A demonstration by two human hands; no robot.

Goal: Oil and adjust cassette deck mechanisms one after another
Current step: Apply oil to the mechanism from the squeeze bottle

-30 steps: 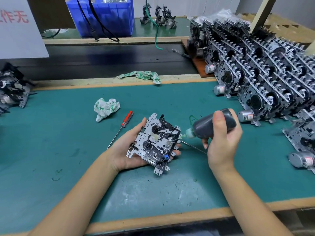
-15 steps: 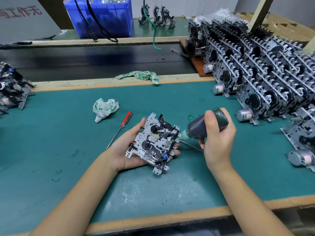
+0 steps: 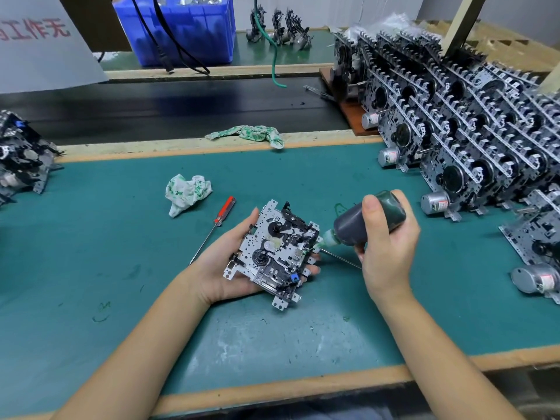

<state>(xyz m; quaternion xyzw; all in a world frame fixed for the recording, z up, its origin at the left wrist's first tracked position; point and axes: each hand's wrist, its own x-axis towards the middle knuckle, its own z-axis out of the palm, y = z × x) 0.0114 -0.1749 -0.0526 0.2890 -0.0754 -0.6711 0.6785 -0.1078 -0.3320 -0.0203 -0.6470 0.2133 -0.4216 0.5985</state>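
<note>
The left hand (image 3: 230, 265) is cradling one cassette mechanism (image 3: 274, 253); the right hand (image 3: 388, 237) is squeezing the oil bottle (image 3: 368, 219) against it; many stacked mechanisms (image 3: 460, 140) are apparently waiting.

An assembly-line workshop: a green-matted worktop (image 3: 91, 237) edged in wood, rows of identical cassette deck mechanisms (image 3: 472, 140) stacked at the right (dozens, motors outward), a dark conveyor belt (image 3: 169, 110) beyond, and a blue parts crate (image 3: 194, 28) far behind.
</note>
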